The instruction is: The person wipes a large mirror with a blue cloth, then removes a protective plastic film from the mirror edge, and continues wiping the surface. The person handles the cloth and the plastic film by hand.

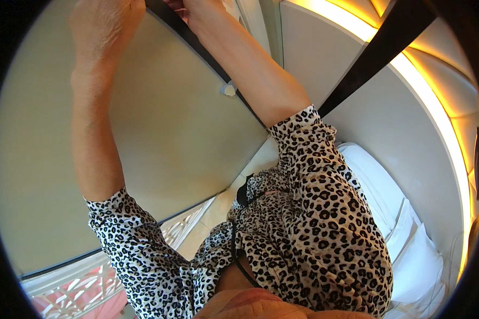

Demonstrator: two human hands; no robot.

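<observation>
Both my arms reach up in front of a large beige panel [175, 151], which looks like a roller blind with a dark bottom edge. My left hand [111, 20] is at the top rim of the picture, its back towards me and its fingers cut off. Beside it, my right hand [195, 10] is at a black strip [183, 32] along the panel's side. Its fingertips are partly in view, and whether they grip anything is unclear. A small white fitting [228, 89] sits lower on the panel's side edge.
A white lattice screen [76, 291] with pink behind it runs below the panel. To the right stands a curved grey headboard-like wall [399, 115] with a glowing light strip [435, 91]. White bedding or pillows [415, 255] lie beneath it. A dark bar [367, 63] crosses the upper right.
</observation>
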